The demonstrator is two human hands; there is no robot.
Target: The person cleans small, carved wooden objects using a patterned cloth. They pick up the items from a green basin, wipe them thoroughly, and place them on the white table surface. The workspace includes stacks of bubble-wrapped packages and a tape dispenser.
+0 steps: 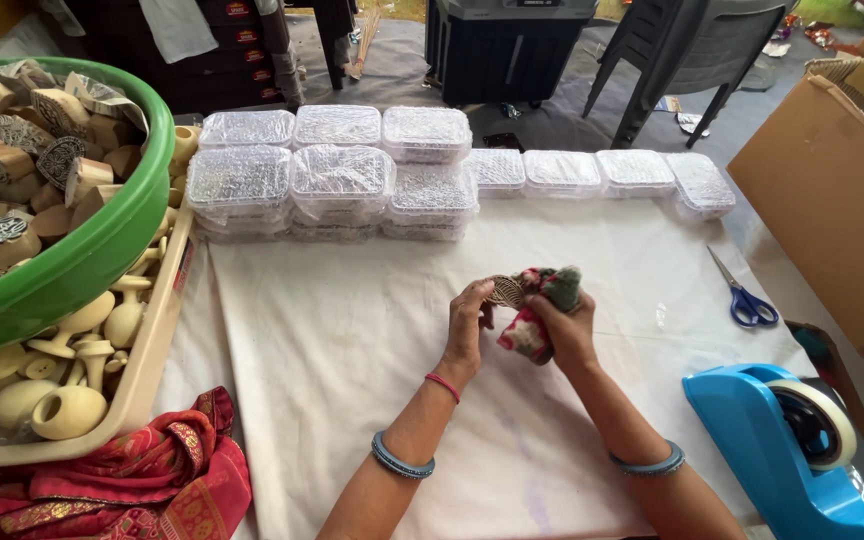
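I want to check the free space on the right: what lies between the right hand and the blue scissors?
In the head view, only bare white cloth lies between the right hand, which holds a patterned rag, and the scissors.

A: What does the right hand (564, 330) conceal?
B: Much of the patterned cloth (542, 300); only a carved edge of the block (507, 291) shows beside the left hand (467, 325).

A: And at the edges?
B: The green basin (102, 240) and the blue tape dispenser (787, 440) are cut off.

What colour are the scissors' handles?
Blue. The scissors lie on the white cloth, seen in the head view.
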